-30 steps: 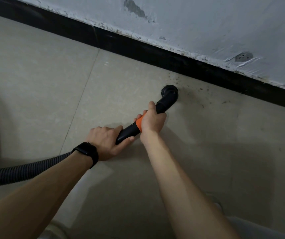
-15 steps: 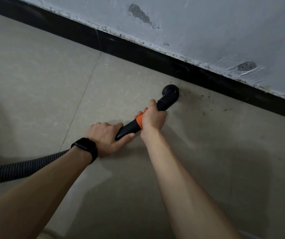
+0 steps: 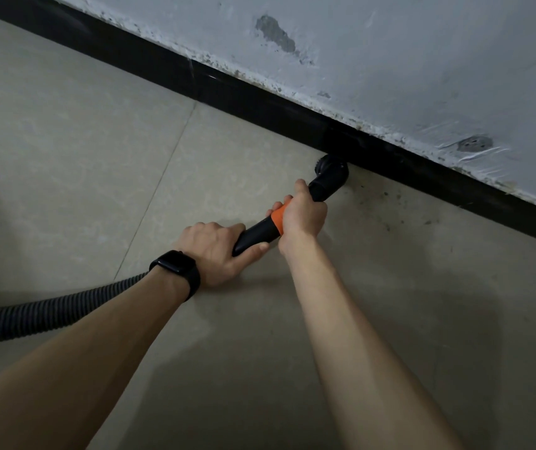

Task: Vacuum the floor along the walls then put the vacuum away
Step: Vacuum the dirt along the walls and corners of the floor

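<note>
Vacuum nozzle pressed at skirting board, reaching wall-edge grit. Right hand wraps the orange collar; left hand grips wand, steadying hose.

**Lighting and image quality.** Dim, flat indoor light. The wall reads cool grey, the floor dull beige. Broad, soft-edged shadows lie on the floor to the right of the right forearm and beneath the left hand. The left edge darkens to near black. A faint sheen marks the skirting, and the black head of the vacuum wand almost merges with it. Wide-angle stretch swells both forearms toward the lower edge. Fine detail is soft and smeared.
</note>
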